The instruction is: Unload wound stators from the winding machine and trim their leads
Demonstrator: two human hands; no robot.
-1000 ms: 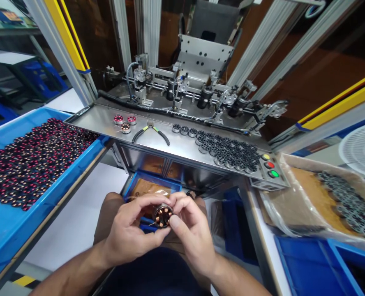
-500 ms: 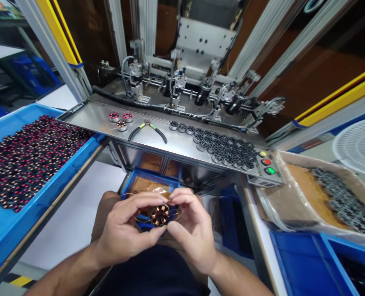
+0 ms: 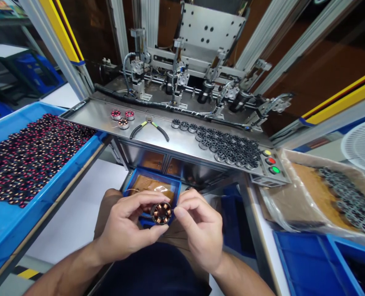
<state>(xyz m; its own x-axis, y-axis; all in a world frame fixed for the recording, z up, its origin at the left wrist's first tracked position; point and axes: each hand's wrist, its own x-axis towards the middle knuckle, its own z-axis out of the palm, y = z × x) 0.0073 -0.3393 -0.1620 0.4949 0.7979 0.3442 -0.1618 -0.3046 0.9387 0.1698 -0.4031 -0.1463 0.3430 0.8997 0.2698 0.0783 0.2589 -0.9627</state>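
Right hand [image 3: 201,224] now sits apart from the wound stator [image 3: 165,219]; a second ago its thumb and fingers were on the stator's rim. Its thumb and forefinger are pressed together just beside the stator, pinching what looks like a fine wire [image 3: 173,210] (very thin, hard to follow). Left hand [image 3: 131,224] keeps its grip: stator pinched between thumb below and fingers above, copper coils facing up. The wire loops seen at both sides half a second ago are less plain.

Stator is held over the person's lap, in front of a small blue tray [image 3: 176,189] with a brown sheet in it.

Metal worktop [image 3: 182,143], unchanged: three wound pieces [image 3: 123,123] grouped at left, one coppery, two reddish; cutters [image 3: 161,130] with splayed handles beside them; a dense patch of dark cores [image 3: 232,146] toward the right; yellow, red and green buttons [image 3: 271,161] at the right end. Behind, a row of clamp-like fixtures [image 3: 182,78].

Room: big blue tray [image 3: 47,209] at left, heaped with red and copper pieces [image 3: 37,160]; plastic-lined carton [image 3: 267,199] at right holding gray cores [image 3: 352,201]; white mesh guard [image 3: 363,144] beyond it; yellow strips [image 3: 62,31] on the frame.
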